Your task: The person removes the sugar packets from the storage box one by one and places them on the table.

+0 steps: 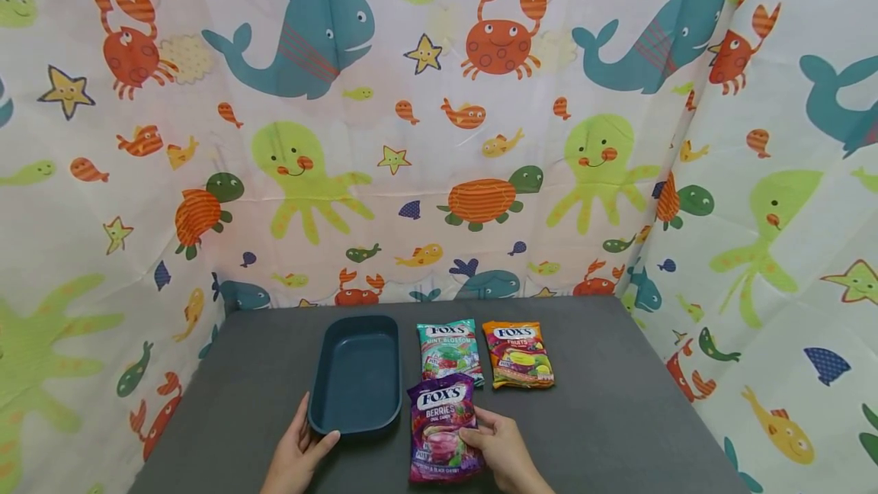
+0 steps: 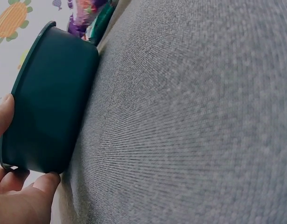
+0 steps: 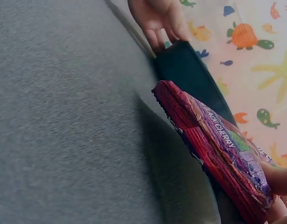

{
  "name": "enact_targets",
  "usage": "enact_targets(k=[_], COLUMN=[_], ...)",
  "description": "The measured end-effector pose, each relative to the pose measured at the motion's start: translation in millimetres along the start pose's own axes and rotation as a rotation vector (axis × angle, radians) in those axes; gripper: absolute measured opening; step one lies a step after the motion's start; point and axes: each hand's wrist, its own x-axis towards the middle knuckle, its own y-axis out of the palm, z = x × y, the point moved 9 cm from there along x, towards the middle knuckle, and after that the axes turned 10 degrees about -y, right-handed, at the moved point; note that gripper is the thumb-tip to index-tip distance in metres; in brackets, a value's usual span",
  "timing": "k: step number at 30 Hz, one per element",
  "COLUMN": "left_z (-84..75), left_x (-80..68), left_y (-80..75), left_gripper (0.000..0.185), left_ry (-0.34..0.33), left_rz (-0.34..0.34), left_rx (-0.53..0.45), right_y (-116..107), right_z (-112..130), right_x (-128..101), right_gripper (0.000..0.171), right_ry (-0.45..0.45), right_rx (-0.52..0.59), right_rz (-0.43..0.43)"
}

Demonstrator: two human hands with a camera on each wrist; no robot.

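My left hand (image 1: 299,454) grips the near left corner of a dark blue rectangular tray (image 1: 354,433). In the left wrist view, the thumb is on the rim and the other fingers bend around the corner of the tray (image 2: 52,102). My right hand (image 1: 504,448) pinches a purple bag of Fox's Berries candy (image 1: 439,452) by its right side, thumb on the front. The right wrist view has the purple bag (image 3: 222,144) tilted above the tabletop, its shadow below. Only parts of the right thumb and fingers (image 3: 278,179) show there.
A teal Fox's Mint Blossom candy bag (image 1: 449,349) lies behind the purple one, which overlaps its lower edge. To its right lies an orange Fox's Fruits bag (image 1: 517,357). Sea-animal printed cloth (image 1: 425,197) stands around the dark grey tabletop (image 1: 610,418) on three sides.
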Motion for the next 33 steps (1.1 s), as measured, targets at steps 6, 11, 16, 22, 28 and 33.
enact_targets(k=[6,11,16,22,28,33], left_z=[-1.0,-0.8,1.4,5.4,6.9,0.8], left_x=[-1.3,-1.7,-0.3,1.8,4.3,0.7], left_y=[1.6,1.3,0.4,-0.7,-0.9,-4.0], left_gripper=[0.106,0.108,0.111,0.113,0.114,0.118], left_ry=[0.003,-0.012,-0.047,-0.07,-0.073,-0.04], left_rz=[0.005,0.001,0.006,0.012,0.013,-0.002], left_rx=[0.01,0.009,0.003,-0.011,-0.023,0.039], right_y=[-7.5,-14.7,-20.6,-32.0,-35.7,-42.9], right_z=[-10.9,-20.9,-25.0,-17.8,-0.8,26.3], right_x=[0.2,1.8,4.1,4.2,-5.9,-14.6], right_gripper=[0.069,0.068,0.065,0.062,0.045,0.039], right_ry=[0.034,0.082,0.081,0.017,0.02,-0.018], right_rx=[-0.002,-0.019,-0.096,-0.498,-1.025,-1.209], right_rz=[-0.019,-0.034,-0.02,-0.037,-0.105,-0.083])
